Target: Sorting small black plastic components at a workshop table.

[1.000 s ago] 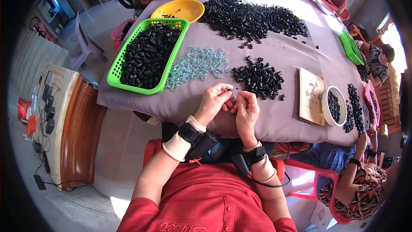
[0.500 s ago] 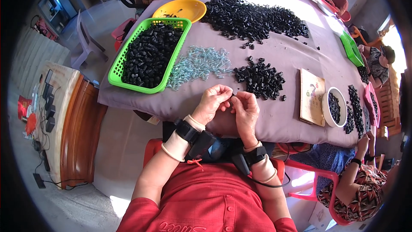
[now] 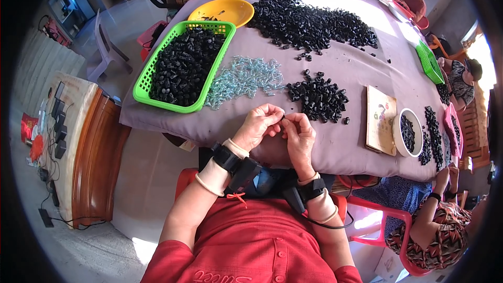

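Observation:
Over the near table edge, my left hand and my right hand meet with fingertips pinched together. Between them shows a bit of a small black plastic piece; most of it is hidden by the fingers. Just beyond lies a small heap of short black cylindrical caps. To its left are spread many shiny, pale-blue, spring-like coils. A green perforated basket at the left holds a mass of black pieces.
A large black heap covers the far middle of the purple tablecloth. A yellow plate stands behind the basket. At the right are a worn booklet and a white bowl. A co-worker sits close at the right.
My hands stay pinched together in nearly the same place. The table shifts very slightly in view; nothing is visibly picked up or let go.

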Demonstrator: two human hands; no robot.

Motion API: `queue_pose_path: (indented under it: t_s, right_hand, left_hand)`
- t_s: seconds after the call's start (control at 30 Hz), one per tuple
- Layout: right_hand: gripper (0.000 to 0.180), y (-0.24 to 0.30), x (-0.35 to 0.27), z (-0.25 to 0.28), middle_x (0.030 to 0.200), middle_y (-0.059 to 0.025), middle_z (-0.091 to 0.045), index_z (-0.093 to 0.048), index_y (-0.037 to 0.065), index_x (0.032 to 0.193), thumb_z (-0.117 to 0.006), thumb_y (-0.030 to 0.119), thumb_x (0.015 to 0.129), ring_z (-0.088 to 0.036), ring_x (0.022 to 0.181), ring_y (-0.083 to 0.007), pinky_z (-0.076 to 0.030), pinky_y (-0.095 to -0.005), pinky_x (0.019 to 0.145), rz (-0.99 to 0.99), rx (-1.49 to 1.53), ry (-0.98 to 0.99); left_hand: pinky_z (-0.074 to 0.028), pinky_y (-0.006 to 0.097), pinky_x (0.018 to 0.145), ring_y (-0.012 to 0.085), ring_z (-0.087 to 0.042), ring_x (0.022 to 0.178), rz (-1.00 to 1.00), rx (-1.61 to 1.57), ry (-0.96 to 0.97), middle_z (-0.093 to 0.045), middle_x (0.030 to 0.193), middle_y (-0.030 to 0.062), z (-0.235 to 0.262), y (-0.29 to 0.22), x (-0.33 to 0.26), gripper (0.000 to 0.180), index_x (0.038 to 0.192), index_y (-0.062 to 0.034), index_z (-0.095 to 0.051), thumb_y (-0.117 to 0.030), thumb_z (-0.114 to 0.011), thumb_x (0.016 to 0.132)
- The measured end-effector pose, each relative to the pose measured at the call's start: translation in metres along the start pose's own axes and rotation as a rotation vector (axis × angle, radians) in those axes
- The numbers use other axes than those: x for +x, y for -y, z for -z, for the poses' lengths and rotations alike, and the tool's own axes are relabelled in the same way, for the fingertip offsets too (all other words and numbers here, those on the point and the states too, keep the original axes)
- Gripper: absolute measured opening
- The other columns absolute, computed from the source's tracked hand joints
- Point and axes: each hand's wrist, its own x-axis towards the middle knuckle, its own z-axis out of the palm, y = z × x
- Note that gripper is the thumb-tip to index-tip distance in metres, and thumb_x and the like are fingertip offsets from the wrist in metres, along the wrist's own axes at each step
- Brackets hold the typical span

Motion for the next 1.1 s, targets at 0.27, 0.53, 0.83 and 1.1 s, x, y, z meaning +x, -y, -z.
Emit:
queue_pose_path:
  t_s: [0.27, 0.53, 0.83, 1.1]
  right_hand:
    - [0.007, -0.007, 0.001, 0.001, 0.072, 0.0020, -0.056, -0.058, 0.003, 0.083, -0.062, -0.001, 0.080, -0.049, 0.058, -0.0035, -0.040, -0.0177, 0.050, -0.049, 0.078, 0.022]
    - [0.014, 0.001, 0.005, 0.004, 0.091, -0.0045, -0.055, -0.060, 0.002, 0.094, -0.056, -0.002, 0.082, -0.051, 0.061, -0.0074, -0.044, -0.0205, 0.048, 0.103, -0.121, 0.039]
    - [0.012, 0.002, 0.028, 0.037, 0.084, -0.0118, -0.054, -0.060, 0.003, 0.089, -0.056, 0.000, 0.078, -0.055, 0.071, -0.0269, -0.045, -0.0346, 0.063, 0.214, -0.590, -0.048]
    - [0.009, 0.012, 0.013, 0.029, 0.085, -0.0099, -0.054, -0.062, 0.008, 0.087, -0.057, 0.011, 0.080, -0.057, 0.077, -0.0291, -0.046, -0.0364, 0.065, 0.187, -0.788, 0.102]
  left_hand:
    - [-0.042, 0.018, 0.050, 0.0066, -0.054, 0.057, 0.010, -0.022, 0.028, -0.059, 0.076, 0.0006, 0.004, 0.000, -0.001, 0.012, 0.093, -0.0058, -0.058, -0.017, -0.058, 0.088]
    - [-0.042, 0.020, 0.053, 0.0089, -0.055, 0.063, 0.017, -0.144, -0.028, -0.060, 0.078, 0.0040, 0.007, 0.003, 0.001, 0.011, 0.091, -0.0053, -0.056, -0.016, -0.057, 0.088]
    - [-0.043, 0.020, 0.052, 0.0096, -0.055, 0.063, 0.028, -0.170, -0.035, -0.060, 0.079, 0.0059, 0.006, -0.001, -0.001, 0.013, 0.092, -0.0047, -0.056, -0.016, -0.058, 0.087]
    - [-0.043, 0.020, 0.053, 0.0097, -0.056, 0.063, 0.013, -0.186, -0.020, -0.060, 0.079, 0.0060, 0.007, 0.001, -0.001, 0.013, 0.093, -0.0044, -0.056, -0.016, -0.058, 0.087]
